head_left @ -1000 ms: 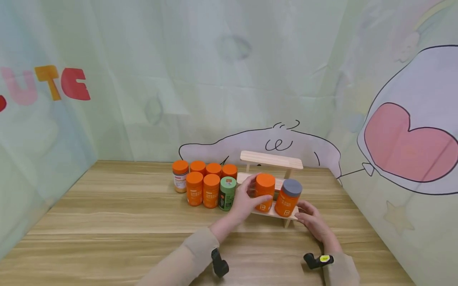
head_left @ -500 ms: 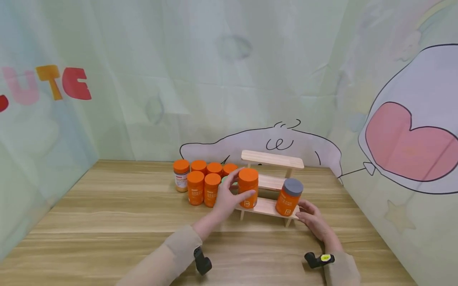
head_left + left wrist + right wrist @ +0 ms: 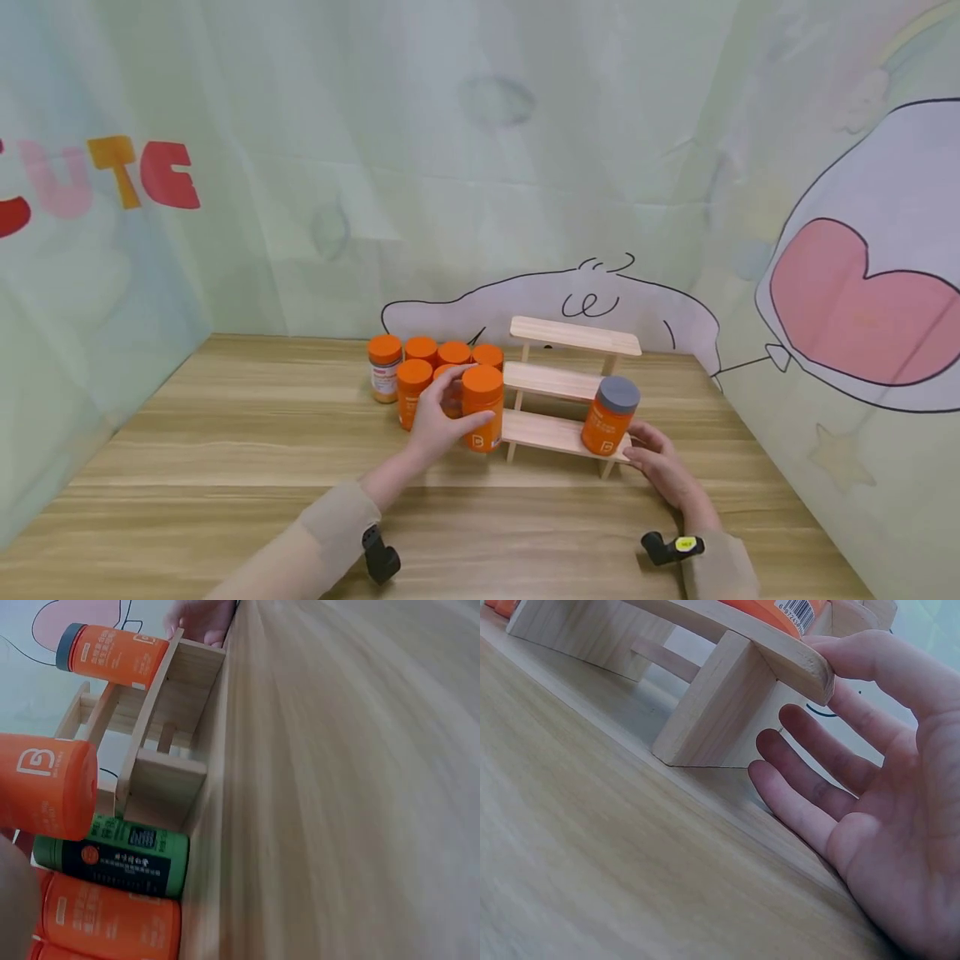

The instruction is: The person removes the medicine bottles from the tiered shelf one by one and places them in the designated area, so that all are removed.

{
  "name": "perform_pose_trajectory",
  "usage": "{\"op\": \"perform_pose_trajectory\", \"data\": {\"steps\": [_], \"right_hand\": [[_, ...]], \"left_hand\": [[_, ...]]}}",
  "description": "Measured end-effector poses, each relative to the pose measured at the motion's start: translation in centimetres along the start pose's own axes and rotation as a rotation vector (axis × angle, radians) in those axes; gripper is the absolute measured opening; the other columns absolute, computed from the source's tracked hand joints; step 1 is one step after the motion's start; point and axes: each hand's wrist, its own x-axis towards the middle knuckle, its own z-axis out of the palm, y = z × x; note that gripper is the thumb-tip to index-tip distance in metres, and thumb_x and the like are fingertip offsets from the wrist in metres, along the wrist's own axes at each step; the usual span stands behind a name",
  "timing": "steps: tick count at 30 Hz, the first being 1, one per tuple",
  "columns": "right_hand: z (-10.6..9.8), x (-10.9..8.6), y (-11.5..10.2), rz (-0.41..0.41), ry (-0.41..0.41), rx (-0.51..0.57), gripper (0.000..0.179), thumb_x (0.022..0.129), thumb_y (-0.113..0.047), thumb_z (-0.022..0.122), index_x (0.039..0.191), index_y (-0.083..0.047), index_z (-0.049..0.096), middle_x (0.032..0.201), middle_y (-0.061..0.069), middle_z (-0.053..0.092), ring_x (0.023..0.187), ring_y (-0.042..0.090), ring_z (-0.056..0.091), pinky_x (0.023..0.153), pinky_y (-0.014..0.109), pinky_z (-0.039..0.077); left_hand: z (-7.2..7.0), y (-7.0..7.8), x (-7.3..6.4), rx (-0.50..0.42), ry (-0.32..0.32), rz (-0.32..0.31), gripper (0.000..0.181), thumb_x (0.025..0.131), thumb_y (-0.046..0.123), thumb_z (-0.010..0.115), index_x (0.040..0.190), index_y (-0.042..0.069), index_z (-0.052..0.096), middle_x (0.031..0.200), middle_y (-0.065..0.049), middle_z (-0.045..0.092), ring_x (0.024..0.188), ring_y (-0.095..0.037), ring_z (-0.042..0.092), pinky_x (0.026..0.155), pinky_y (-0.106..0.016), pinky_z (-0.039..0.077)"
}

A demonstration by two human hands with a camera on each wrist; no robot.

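Observation:
My left hand [image 3: 433, 423] grips an orange plastic jar [image 3: 483, 412] with an orange lid, thumb at the front and fingers behind. In the left wrist view this jar hangs above the level of the standing ones. It stands left of a three-step wooden display rack [image 3: 551, 379]. A second orange jar [image 3: 606, 421], grey-lidded, sits at the right end of the lowest step. My right hand [image 3: 663, 467] is at that end; in the right wrist view its thumb and forefinger pinch the board's corner, other fingers relaxed below.
Several orange-lidded jars [image 3: 414, 392] stand grouped left of the rack, one with a white label [image 3: 385, 379]. A green jar [image 3: 120, 855] stands beside the rack's left end, hidden behind the held jar in the head view. A printed curtain [image 3: 450, 208] backs the table.
My left hand has carried the orange jar leftward off the lowest step to beside the rack. My right hand and the grey-lidded jar have stayed put.

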Motion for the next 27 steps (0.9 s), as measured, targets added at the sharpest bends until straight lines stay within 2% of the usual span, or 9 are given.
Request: {"op": "perform_pose_trajectory", "data": {"steps": [8, 11, 15, 17, 22, 27], "right_hand": [[-0.1, -0.3, -0.3, 0.004, 0.009, -0.018, 0.039, 0.095, -0.001, 0.048, 0.109, -0.035, 0.061, 0.115, -0.019, 0.057, 0.105, 0.005, 0.048, 0.086, 0.02, 0.048], [-0.1, -0.4, -0.3, 0.014, 0.01, -0.026, 0.038, 0.095, -0.003, 0.049, 0.11, -0.036, 0.06, 0.115, -0.02, 0.056, 0.106, 0.004, 0.047, 0.087, 0.02, 0.047], [-0.1, -0.3, -0.1, 0.019, 0.018, -0.019, 0.037, 0.095, -0.003, 0.05, 0.109, -0.035, 0.06, 0.115, -0.02, 0.056, 0.106, 0.005, 0.047, 0.087, 0.02, 0.047], [-0.1, -0.3, 0.0, 0.014, 0.014, -0.011, 0.037, 0.095, -0.002, 0.05, 0.108, -0.035, 0.061, 0.114, -0.019, 0.057, 0.105, 0.006, 0.048, 0.087, 0.02, 0.048], [0.1, -0.2, -0.1, 0.004, 0.006, -0.006, 0.037, 0.095, -0.002, 0.049, 0.108, -0.035, 0.061, 0.113, -0.019, 0.058, 0.104, 0.006, 0.048, 0.086, 0.02, 0.048], [0.3, -0.2, -0.3, 0.016, 0.017, -0.019, 0.038, 0.095, -0.001, 0.049, 0.107, -0.035, 0.061, 0.114, -0.02, 0.057, 0.105, 0.003, 0.049, 0.086, 0.02, 0.048]], "left_hand": [[-1.1, -0.8, -0.9, 0.057, 0.009, 0.006, 0.06, 0.071, 0.001, 0.083, 0.126, 0.001, 0.059, 0.112, -0.016, 0.066, 0.093, -0.003, 0.057, 0.074, -0.023, 0.053], [-1.3, -1.1, -1.2, 0.079, 0.012, -0.018, 0.061, 0.07, 0.002, 0.085, 0.125, 0.002, 0.06, 0.113, -0.015, 0.066, 0.098, -0.008, 0.059, 0.08, -0.026, 0.054], [-1.4, -1.1, -1.4, 0.098, -0.004, -0.065, 0.061, 0.071, 0.005, 0.086, 0.126, 0.003, 0.059, 0.118, -0.015, 0.065, 0.106, -0.023, 0.061, 0.091, -0.032, 0.053], [-1.4, -1.1, -1.6, 0.101, -0.007, -0.093, 0.061, 0.071, 0.005, 0.086, 0.126, 0.003, 0.059, 0.12, -0.015, 0.065, 0.108, -0.028, 0.061, 0.092, -0.035, 0.053], [-1.4, -1.2, -1.7, 0.127, -0.002, -0.158, 0.061, 0.071, 0.008, 0.087, 0.126, 0.005, 0.059, 0.12, -0.013, 0.062, 0.109, -0.027, 0.057, 0.086, -0.033, 0.053], [-1.3, -1.2, -1.7, 0.172, 0.001, -0.174, 0.06, 0.072, 0.012, 0.087, 0.125, 0.005, 0.059, 0.119, -0.012, 0.058, 0.108, -0.025, 0.054, 0.083, -0.031, 0.053]]}}
